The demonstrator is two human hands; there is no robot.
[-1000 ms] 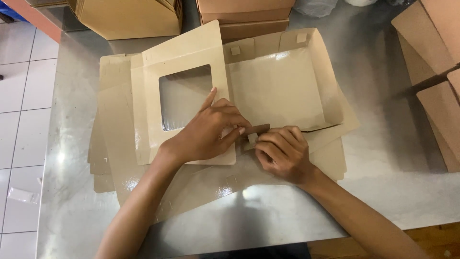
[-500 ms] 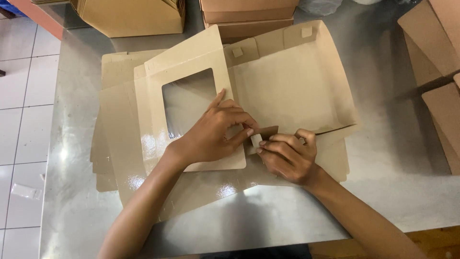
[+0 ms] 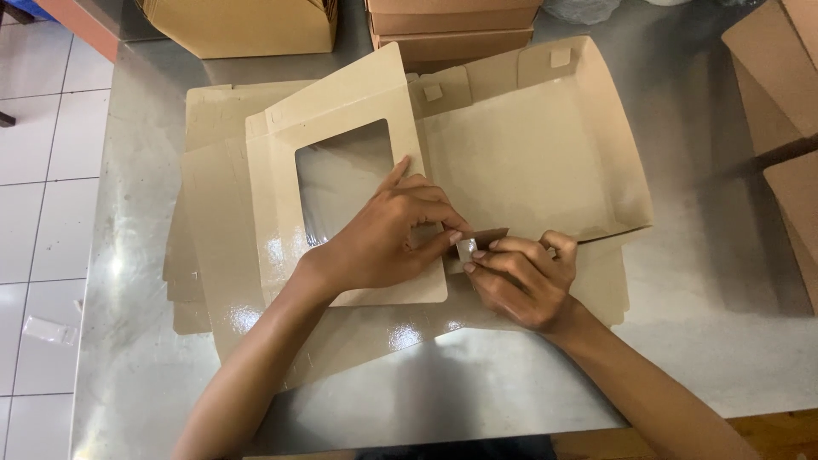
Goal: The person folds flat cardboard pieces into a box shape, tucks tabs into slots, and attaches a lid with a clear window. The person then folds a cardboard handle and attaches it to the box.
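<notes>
- A half-folded brown box (image 3: 528, 162) with a window lid (image 3: 341, 179) lay open on a steel table (image 3: 724, 341), on top of a stack of flat blanks (image 3: 213, 255).
- The box tray stood with its far and right walls raised; nothing lay inside it.
- The left hand (image 3: 383, 243) rested on the lid beside the window cut-out, fingers curled, thumb and forefinger pinched on a small corner tab (image 3: 477, 243) at the tray's near-left corner.
- The right hand (image 3: 520, 277) met it from the near side, fingers bent tight and fingertips pressed on the same tab.
- More boxes (image 3: 452, 30) sat stacked at the table's far edge, their lids shut, and others (image 3: 784, 102) lay at the right edge; their contents could not be seen.
</notes>
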